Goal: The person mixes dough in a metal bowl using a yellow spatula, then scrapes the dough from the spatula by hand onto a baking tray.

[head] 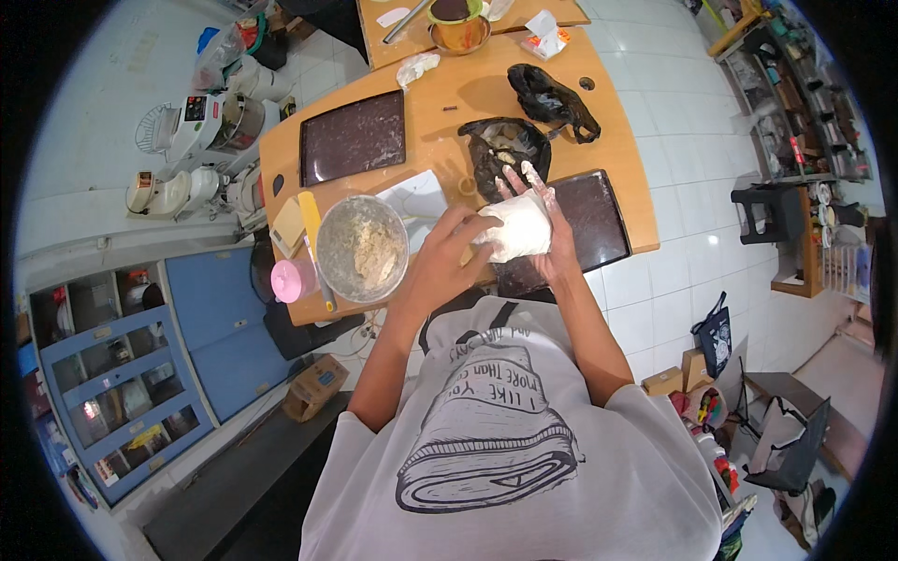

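Observation:
A soft white bundle [523, 226], its wrapping or material unclear, rests in my right hand [559, 231], whose outstretched fingers carry white residue. My left hand [445, 249] has bent fingers around the bundle's left end. Close to my left hand stands a metal mixing bowl [330, 242] holding a crumbly beige flour mixture [377, 254]. Just beyond my right fingers is a black plastic bag [484, 165] with its mouth gaping. Under my right hand a dark baking tray [596, 217] is partly covered.
Left of the bowl lie a yellow-bladed tool [309, 217], a pink lidded container [287, 282] and a cream box-like device [286, 228]. White paper [424, 193] lies behind the bowl. Farther off are another tray [354, 137], a knotted black bag [554, 102] and an orange pot [457, 35].

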A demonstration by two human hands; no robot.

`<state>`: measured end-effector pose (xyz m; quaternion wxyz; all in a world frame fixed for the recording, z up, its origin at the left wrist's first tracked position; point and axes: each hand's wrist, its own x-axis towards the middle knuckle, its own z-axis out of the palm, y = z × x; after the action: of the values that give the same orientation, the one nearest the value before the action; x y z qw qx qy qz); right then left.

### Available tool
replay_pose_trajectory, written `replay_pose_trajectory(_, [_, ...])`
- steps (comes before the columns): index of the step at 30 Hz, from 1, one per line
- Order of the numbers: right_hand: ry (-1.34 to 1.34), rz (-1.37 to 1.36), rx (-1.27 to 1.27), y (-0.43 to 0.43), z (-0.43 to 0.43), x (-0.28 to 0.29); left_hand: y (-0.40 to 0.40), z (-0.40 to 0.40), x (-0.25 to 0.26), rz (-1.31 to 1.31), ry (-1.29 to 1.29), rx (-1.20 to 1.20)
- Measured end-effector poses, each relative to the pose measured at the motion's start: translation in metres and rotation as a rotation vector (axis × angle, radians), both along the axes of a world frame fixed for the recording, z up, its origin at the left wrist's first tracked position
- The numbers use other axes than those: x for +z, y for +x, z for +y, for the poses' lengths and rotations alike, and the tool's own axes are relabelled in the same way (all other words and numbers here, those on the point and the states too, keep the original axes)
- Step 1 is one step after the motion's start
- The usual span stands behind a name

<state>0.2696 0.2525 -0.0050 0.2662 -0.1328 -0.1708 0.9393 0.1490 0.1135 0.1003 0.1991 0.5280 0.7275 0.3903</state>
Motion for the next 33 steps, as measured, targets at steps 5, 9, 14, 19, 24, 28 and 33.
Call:
replay_pose_trajectory(5, [0.007,-0.043,-0.029,0.002,-0.007,-0.009,-0.007,0.0,-0.017,0.022,-0.007,-0.074])
replay_pose_trajectory(9, [-0.035,-0.038,-0.044,0.006,-0.006,-0.01,-0.005,0.003,-0.022,-0.101,0.023,-0.054])
replay_pose_trajectory(14, [-0.085,-0.013,-0.041,0.004,-0.005,-0.01,0.008,0.004,-0.02,-0.01,0.115,-0.022])
replay_pose_trajectory(19, [-0.101,-0.028,-0.034,-0.006,-0.007,-0.004,0.002,0.001,-0.033,0.201,0.223,0.016])
replay_pose_trajectory(24, [-0.076,-0.089,-0.025,-0.014,-0.007,-0.008,0.001,0.004,-0.034,0.27,0.168,0.132])
replay_pose_trajectory(28, [-0.074,-0.137,-0.025,-0.015,-0.008,-0.022,0.0,0.001,-0.036,0.185,0.079,0.079])
replay_pose_trajectory(33, [-0.159,-0.234,-0.02,-0.01,-0.008,-0.041,-0.001,-0.003,-0.056,0.178,0.046,0.029])
